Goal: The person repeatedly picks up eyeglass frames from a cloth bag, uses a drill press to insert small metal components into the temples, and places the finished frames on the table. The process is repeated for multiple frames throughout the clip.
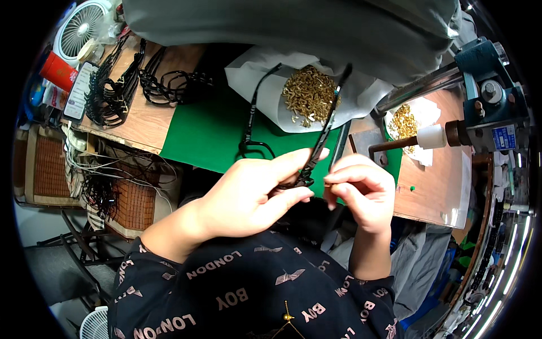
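Observation:
My left hand [237, 195] grips a black eyeglass frame [326, 130] near one hinge, thumb below and fingers above. Both temples of the frame point away from me, and part of its front is hidden behind my fingers. Close by on the right, my right hand [366, 189] has thumb and forefinger pinched together. Whatever small thing may sit in that pinch is too small to make out. Beyond the frame, a heap of small brass-coloured metal pieces [307, 93] lies on a white plastic sheet [248, 70].
A green mat [197, 135] covers the table's middle. Several black eyeglass frames [110, 93] lie at the left, beside a phone [79, 93], a red can [58, 72] and a white fan [83, 28]. A bench press [485, 93] stands right, near shiny gold pieces [405, 121].

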Motion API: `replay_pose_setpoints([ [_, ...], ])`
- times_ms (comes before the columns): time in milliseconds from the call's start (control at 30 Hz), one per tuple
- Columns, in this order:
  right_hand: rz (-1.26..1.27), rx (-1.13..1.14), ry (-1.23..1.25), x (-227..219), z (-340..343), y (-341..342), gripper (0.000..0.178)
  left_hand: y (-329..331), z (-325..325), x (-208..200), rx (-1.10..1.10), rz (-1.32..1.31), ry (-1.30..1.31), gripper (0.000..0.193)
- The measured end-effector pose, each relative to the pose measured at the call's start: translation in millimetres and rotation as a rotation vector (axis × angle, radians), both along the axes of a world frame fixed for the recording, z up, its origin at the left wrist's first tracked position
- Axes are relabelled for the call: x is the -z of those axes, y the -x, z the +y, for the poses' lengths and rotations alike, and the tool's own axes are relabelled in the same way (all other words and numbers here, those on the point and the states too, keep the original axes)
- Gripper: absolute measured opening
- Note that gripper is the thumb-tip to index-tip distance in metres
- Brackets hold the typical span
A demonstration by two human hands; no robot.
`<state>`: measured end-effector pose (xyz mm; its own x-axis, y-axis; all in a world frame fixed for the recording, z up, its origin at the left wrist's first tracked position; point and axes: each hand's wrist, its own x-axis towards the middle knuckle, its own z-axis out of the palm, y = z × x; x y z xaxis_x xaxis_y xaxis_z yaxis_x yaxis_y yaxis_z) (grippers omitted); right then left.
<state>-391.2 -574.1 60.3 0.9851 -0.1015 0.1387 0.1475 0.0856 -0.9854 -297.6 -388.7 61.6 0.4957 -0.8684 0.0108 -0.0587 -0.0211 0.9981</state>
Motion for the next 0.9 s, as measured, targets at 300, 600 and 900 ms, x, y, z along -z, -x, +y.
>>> replay_pose_setpoints([
  [300,-0.184,0.099,0.322,-3,4,0,0.013,8,-17,9,-0.003,-0.476,-0.036,0.062],
  [600,0.118,0.009,-0.267,-7,2,2,0.027,11,-24,15,-0.011,-0.648,0.135,0.06],
  [900,0.077,0.099,-0.082,-24,-27,19,0.006,23,-73,0,0.252,0.152,0.32,0.062],
])
